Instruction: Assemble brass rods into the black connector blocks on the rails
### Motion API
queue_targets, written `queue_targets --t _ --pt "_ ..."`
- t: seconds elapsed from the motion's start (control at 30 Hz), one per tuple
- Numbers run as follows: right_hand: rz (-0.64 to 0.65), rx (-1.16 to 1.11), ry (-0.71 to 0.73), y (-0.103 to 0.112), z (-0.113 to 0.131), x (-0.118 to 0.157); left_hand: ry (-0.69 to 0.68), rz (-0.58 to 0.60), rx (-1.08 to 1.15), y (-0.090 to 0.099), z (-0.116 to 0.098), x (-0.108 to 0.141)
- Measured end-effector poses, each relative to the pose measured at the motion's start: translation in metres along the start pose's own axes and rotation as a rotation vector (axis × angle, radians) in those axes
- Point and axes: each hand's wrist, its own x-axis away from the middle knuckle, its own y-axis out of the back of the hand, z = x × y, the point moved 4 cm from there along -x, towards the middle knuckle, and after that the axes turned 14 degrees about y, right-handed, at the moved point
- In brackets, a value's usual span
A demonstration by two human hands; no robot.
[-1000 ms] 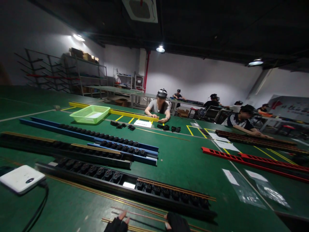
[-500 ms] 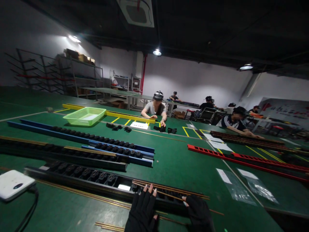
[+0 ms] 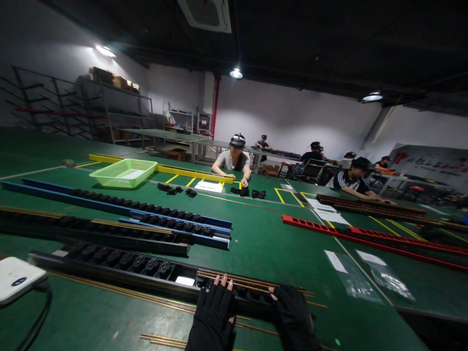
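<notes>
My left hand (image 3: 214,312), in a black fingerless glove, lies with its fingers stretched out over the near edge of a black rail (image 3: 120,279). Its fingertips touch thin brass strips (image 3: 252,282) that lie lengthwise along the rail. Farther right, my right hand (image 3: 295,312), gloved the same way, is closed with thumb and fingers at one brass strip, whose end (image 3: 319,305) sticks out past the hand. Black socket modules (image 3: 139,263) sit in a row in the rail's left part. A white patch (image 3: 185,281) shows between them and my left hand.
Loose brass strips (image 3: 161,338) lie on the green table in front. Beyond the rail are blue rails (image 3: 215,241), a green basket (image 3: 124,183), red rails (image 3: 307,223) and plastic bags (image 3: 353,282). A white device (image 3: 22,278) with a cable stands left. Co-workers sit across the table.
The strip at my right hand has shifted up and left, closer in line with the strips on the rail. My right hand has moved slightly left; the left hand stays over the rail.
</notes>
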Motion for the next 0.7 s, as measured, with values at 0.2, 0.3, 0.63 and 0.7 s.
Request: queue_targets --t 0.2,0.3,0.63,0.7 --pt "-0.007 0.064 0.041 -0.020 -0.010 0.000 0.030 0.034 -0.012 0.000 -0.001 -0.001" --pt "-0.043 0.114 0.066 -0.031 -0.018 0.003 0.044 0.006 -0.002 -0.003 -0.002 0.000" --pt "-0.242 0.271 0.164 -0.060 -0.020 0.034 0.178 0.021 0.025 -0.019 -0.010 0.012" --pt "-0.239 0.245 0.187 -0.064 -0.025 0.037 0.165 0.020 0.017 -0.018 -0.012 0.012"
